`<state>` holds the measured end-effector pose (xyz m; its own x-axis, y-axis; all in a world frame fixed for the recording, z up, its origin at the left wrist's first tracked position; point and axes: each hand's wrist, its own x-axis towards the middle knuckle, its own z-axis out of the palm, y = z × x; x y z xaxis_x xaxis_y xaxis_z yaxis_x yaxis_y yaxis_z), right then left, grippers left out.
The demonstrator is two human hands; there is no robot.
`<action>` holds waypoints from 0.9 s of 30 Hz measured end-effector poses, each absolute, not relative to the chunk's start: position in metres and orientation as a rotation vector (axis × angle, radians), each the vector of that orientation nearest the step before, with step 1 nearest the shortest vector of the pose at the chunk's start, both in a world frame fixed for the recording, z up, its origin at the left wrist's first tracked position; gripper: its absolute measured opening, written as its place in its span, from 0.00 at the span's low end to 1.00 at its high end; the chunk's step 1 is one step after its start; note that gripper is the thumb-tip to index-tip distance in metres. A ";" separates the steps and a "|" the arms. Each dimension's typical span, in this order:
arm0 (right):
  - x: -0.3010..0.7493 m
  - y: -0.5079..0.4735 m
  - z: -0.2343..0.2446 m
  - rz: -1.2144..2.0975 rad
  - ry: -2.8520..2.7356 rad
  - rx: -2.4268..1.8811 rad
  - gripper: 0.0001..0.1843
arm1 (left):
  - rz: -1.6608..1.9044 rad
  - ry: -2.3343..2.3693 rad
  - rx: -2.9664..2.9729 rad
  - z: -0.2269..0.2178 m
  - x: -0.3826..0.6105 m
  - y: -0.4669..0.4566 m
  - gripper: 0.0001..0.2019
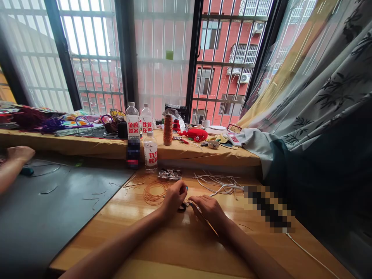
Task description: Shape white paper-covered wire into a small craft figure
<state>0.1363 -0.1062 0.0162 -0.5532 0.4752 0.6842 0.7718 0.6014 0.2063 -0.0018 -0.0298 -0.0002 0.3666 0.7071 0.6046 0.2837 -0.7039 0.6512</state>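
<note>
My left hand (174,198) and my right hand (209,209) meet low over the wooden table (162,248). Both are pinched around a small beaded piece (186,204) with a dark ring under it. A thin orange cord (207,221) runs from the right hand back along my wrist. A loose coil of the same orange cord (154,192) lies just left of the left hand. A small clear packet of metal parts (169,174) lies beyond the hands.
Three water bottles (150,150) and a spool of orange thread (167,130) stand by the cloth-covered sill (87,145), with red craft items (197,134). White cords (219,183) lie right. Another person's hand (20,153) rests on the grey mat (43,209). A curtain (319,97) hangs right.
</note>
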 end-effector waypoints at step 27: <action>0.139 -0.103 0.007 -0.586 -2.172 -1.255 0.08 | 1.149 0.836 2.372 0.003 -0.002 -0.029 0.09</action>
<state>0.1391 -0.1031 0.0069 -0.4064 0.6355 0.6565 0.8795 0.4669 0.0925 -0.0024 -0.0294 0.0034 0.4905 0.6530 0.5771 0.3476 -0.7538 0.5576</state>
